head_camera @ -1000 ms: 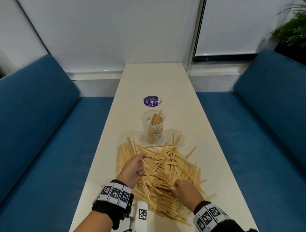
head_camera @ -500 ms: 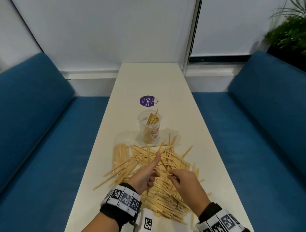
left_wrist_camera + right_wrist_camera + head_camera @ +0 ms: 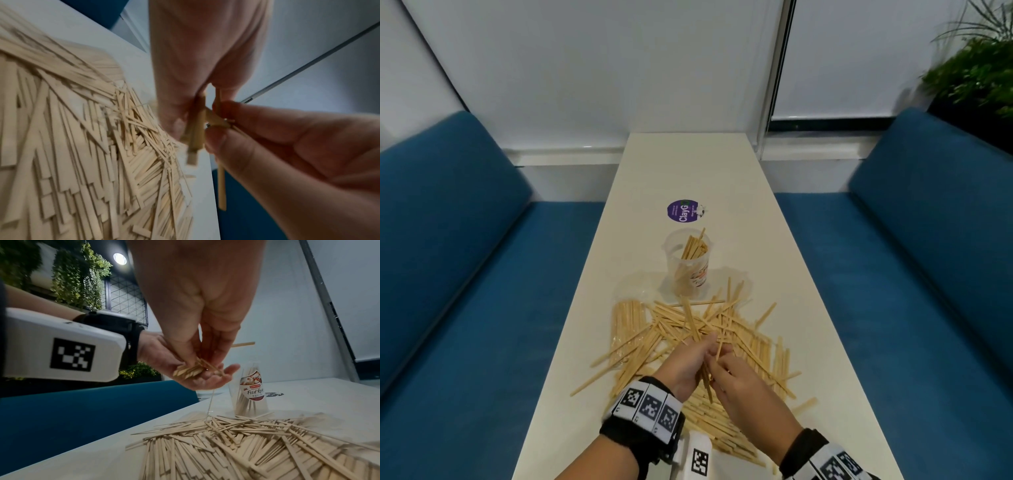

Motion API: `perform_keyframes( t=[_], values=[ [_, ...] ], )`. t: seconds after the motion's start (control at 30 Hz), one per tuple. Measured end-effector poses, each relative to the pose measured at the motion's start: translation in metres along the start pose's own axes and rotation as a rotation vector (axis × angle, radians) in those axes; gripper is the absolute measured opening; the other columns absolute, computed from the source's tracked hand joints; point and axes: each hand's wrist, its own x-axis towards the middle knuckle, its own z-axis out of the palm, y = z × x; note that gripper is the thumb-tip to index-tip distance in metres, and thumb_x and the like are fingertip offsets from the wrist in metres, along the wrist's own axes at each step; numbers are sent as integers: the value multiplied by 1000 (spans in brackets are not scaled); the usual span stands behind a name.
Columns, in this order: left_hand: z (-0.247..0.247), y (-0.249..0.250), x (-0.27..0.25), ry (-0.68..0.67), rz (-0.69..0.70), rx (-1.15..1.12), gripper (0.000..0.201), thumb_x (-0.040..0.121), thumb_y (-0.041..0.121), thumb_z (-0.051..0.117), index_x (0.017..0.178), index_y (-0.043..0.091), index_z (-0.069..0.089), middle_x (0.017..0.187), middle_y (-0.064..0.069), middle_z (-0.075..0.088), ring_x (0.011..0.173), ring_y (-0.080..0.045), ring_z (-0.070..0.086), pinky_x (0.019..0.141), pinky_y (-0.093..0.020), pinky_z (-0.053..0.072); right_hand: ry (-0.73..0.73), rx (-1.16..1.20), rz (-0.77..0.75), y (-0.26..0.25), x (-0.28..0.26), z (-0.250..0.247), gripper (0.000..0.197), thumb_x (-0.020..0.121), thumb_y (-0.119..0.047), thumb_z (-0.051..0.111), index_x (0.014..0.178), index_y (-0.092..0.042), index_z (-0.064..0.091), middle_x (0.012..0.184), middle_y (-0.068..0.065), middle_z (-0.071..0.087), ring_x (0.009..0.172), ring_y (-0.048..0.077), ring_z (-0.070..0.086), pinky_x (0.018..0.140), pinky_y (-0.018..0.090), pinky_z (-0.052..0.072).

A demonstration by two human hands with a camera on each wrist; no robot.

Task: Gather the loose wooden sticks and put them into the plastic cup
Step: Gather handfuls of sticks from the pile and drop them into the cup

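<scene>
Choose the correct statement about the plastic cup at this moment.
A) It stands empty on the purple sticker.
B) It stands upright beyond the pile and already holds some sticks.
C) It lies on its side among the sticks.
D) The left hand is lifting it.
B: the plastic cup stands upright on the table beyond the pile of sticks, with some sticks inside, and neither hand touches it.

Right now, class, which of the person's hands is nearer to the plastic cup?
The left, narrowly. The left hand is raised over the stick pile, straight toward the person from the plastic cup. The right hand touches it, slightly farther back and to the right.
</scene>
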Motion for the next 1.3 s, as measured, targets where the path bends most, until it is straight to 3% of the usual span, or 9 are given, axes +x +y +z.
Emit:
perform_keyframes(
  t=[0.27, 0.37, 0.5, 0.67, 0.73, 0.8, 0.9, 1.1, 1.3],
  values=[
    [-3, 3, -2, -57, 141, -200, 24, 95, 24, 48, 102, 5, 60, 60, 1, 54, 55, -12, 56, 59, -29, 54, -144, 211, -14, -2, 3, -18, 64, 92, -46, 50, 146, -22, 28, 132, -7, 32, 122, 6, 29, 99, 6, 18],
    [-3, 6, -1, -7, 165, -208, 29, 96, 31, 43, 94, 6, 58, 55, 4, 42, 50, -9, 45, 48, -21, 45, -66, 437, 64, 1, 5, -25, 60, 82, -64, 49, 131, -29, 51, 114, -22, 44, 110, -5, 41, 94, 6, 31],
    [-3, 10, -4, -13, 149, -200, 34, 94, 40, 42, 77, 11, 47, 46, 8, 31, 38, -5, 29, 41, -17, 29, 280, 702, 321, 10, 14, -33, 14, 85, -41, 63, 87, -27, 65, 83, -8, 65, 79, 7, 60, 69, 15, 48],
    [9, 10, -19, -227, 21, 136, 27, 99, 23, 41, 75, 12, 48, 46, 7, 35, 37, -4, 27, 41, -17, 23, -58, 948, 615, 19, 40, -43, 68, 64, -71, 62, 98, -13, 62, 93, 5, 68, 91, 20, 64, 82, 31, 51],
    [12, 9, -23, -313, -11, 190, 11, 98, 9, 39, 92, 13, 48, 48, 5, 36, 36, -2, 29, 40, -15, 22, -173, 1046, 600, 18, 45, -46, 53, 69, -60, 67, 80, -9, 62, 79, 10, 64, 75, 19, 62, 72, 27, 48],
    [14, 10, -25, -351, -15, 212, 15, 96, 3, 41, 100, 18, 43, 49, 3, 35, 34, -2, 29, 39, -15, 21, -149, 1031, 627, 18, 48, -44, 41, 76, -51, 68, 65, -13, 55, 63, 4, 53, 62, 12, 52, 62, 25, 40],
    [14, 14, -23, -344, -6, 225, 26, 95, 2, 42, 102, 27, 44, 47, 4, 36, 34, -3, 30, 38, -16, 24, -68, 953, 668, 23, 49, -32, 85, 61, -81, 58, 81, 1, 55, 73, 10, 52, 71, 22, 52, 69, 44, 45],
    [8, 14, -25, -413, -2, 262, 8, 89, 19, 58, 88, 12, 55, 65, 2, 58, 56, -6, 57, 56, -16, 44, 106, 1093, 557, 11, 55, -52, 57, 100, -41, 31, 80, 5, 58, 77, 8, 75, 75, 21, 69, 79, 37, 54],
    [-14, 7, -19, -302, -103, -77, 76, 75, 71, 36, 116, 12, 60, 120, -8, 66, 113, -21, 60, 91, -34, 47, 466, 1281, 451, 11, 64, -75, 52, 99, -38, 29, 80, 5, 52, 69, 34, 54, 67, 32, 68, 66, 34, 58]
  ],
)
